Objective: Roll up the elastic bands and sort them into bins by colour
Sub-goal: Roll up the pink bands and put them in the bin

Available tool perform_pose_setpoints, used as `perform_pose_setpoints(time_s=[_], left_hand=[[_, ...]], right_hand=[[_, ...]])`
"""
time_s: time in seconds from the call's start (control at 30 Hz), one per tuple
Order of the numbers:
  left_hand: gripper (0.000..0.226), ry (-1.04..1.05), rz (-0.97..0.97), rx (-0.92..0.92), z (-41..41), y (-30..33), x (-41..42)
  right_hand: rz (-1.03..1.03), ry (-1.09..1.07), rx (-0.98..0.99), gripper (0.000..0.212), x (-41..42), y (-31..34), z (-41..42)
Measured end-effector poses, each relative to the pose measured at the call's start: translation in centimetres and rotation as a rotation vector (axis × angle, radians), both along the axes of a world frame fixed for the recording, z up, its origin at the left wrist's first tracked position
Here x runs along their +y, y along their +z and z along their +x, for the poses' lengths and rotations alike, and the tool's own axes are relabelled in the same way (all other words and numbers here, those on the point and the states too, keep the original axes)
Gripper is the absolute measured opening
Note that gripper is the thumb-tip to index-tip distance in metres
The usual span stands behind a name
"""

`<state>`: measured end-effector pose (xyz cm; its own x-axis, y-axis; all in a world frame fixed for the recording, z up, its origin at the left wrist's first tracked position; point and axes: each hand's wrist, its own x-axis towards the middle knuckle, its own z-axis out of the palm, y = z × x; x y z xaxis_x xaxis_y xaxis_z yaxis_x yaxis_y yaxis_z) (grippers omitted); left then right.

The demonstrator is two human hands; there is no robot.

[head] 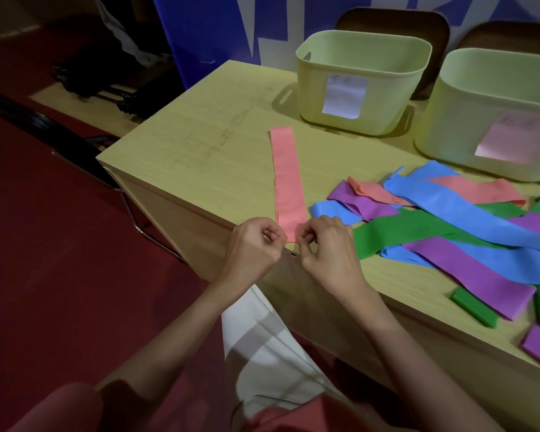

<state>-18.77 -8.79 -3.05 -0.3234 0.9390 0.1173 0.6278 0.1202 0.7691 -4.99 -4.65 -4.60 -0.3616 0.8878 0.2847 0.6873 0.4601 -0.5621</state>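
I start the roll on the pink band (286, 179), which lies flat and straight on the bench (200, 151), from the centre of the frame down to the near edge. My left hand (253, 244) and my right hand (328, 244) are side by side at its near end, and the curled fingers of both pinch the corners there. To do this step well, I think the first fold must be small and tight, with both corners turned at the same time, so the roll stays straight and does not go to a cone. The edges should stay one over the other while I roll away from me.

At the right of the frame lies the heap of other bands (449, 219), blue, purple, green and pink, crossing one over another. At the upper right stand two pale green bins (362, 51), each with a paper label; I cannot read the labels, so I cannot tell which one is for pink.

The bench is light wood with a fine grain. The floor (60, 260) at the left is dark red, and a blue and white banner (200, 26) hangs behind.
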Motion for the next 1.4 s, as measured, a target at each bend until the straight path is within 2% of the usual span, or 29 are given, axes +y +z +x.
perform_pose_setpoints(time_s=[0.1,0.2,0.33,0.43,0.5,0.63,0.77,0.9,1.0,1.13,1.27,1.4], left_hand=[[0.008,0.04,-0.027,0.002,0.2,-0.3,0.0],[0.035,0.021,0.039,0.043,0.0,-0.4,0.0],[0.012,-0.029,0.125,0.157,-0.3,-0.7,0.0],[0.007,-0.127,0.23,0.317,-0.8,-1.3,-0.2],[0.012,-0.188,0.302,0.428,-1.1,-1.5,-0.5],[0.01,-0.231,0.381,0.535,-1.4,-1.6,-0.5],[0.012,-0.239,0.344,0.475,-1.3,-1.5,-0.3],[0.001,-0.144,0.266,0.26,-0.7,-0.9,-0.2],[0.015,-0.081,0.169,0.119,-0.4,-0.5,0.1],[0.016,-0.048,0.106,0.165,-0.5,-0.4,0.7],[0.015,-0.048,0.15,0.235,-0.3,-0.5,0.8],[0.008,-0.112,0.289,0.383,-0.1,-0.8,-0.1]], right_hand=[[0.038,-0.032,0.02,0.01,-0.2,0.0,0.0],[0.129,0.012,-0.003,0.004,-0.2,0.0,0.4],[0.235,0.112,-0.058,0.015,-0.1,0.1,1.2],[0.286,0.147,-0.081,0.016,-0.3,0.2,1.7],[0.289,0.159,-0.081,0.016,-0.3,0.2,1.7],[0.241,0.18,-0.061,0.01,0.2,0.1,1.5],[0.169,0.153,-0.044,0.011,0.3,-0.1,0.8],[0.126,0.087,-0.008,0.005,0.4,-0.3,0.3],[0.146,0.071,0.012,0.005,0.4,-0.4,0.1],[0.221,0.129,-0.053,0.01,0.4,-0.8,0.2],[0.244,0.153,-0.119,0.018,0.1,-0.8,0.9],[0.284,0.165,-0.183,0.018,-0.7,-0.5,1.5]])
